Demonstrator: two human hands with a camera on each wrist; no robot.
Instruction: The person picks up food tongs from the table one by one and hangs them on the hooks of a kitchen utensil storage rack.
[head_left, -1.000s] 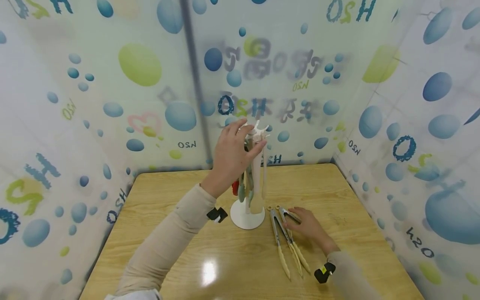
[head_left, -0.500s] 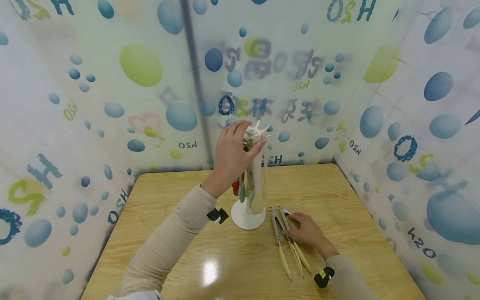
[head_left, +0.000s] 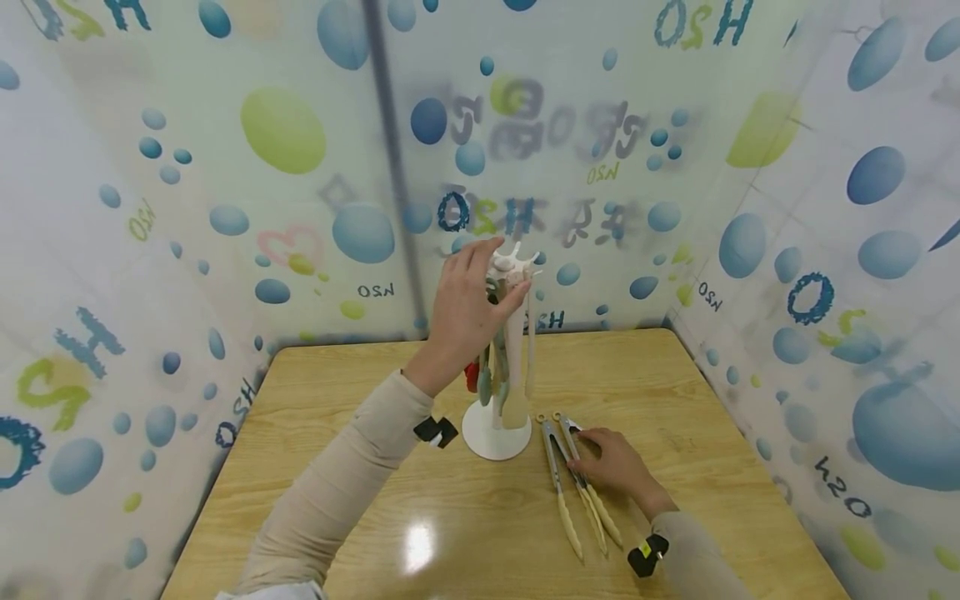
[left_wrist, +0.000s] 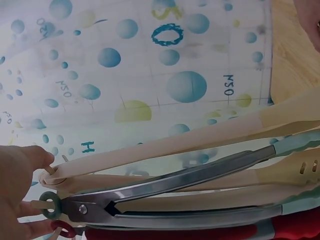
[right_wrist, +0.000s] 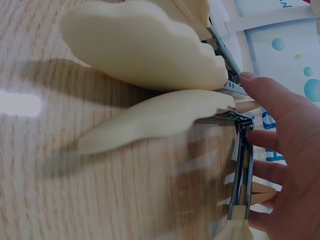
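My left hand (head_left: 465,308) holds the top of a white utensil rack (head_left: 497,447), thumb and fingers around its hooks. Hanging there, in the left wrist view, are metal tongs with green tips (left_wrist: 155,187), a red-handled utensil (left_wrist: 175,234) and pale-handled utensils (left_wrist: 150,152). Down on the table, right of the rack, my right hand (head_left: 618,467) pinches the right one of two tongs (head_left: 613,531) with cream scalloped tips. The other cream-tipped tongs (head_left: 555,467) lie just left of it. Part of the gripped tongs is hidden behind the fingers.
A wooden table (head_left: 360,500) carries the rack near its back middle. Printed curtain-like walls (head_left: 285,208) enclose the table at the back and both sides. A black wrist camera (head_left: 647,554) sits on each forearm.
My right hand has shifted slightly down along the right tongs, its fingers now lower and closer around them. The left hand stays at the top of the rack.
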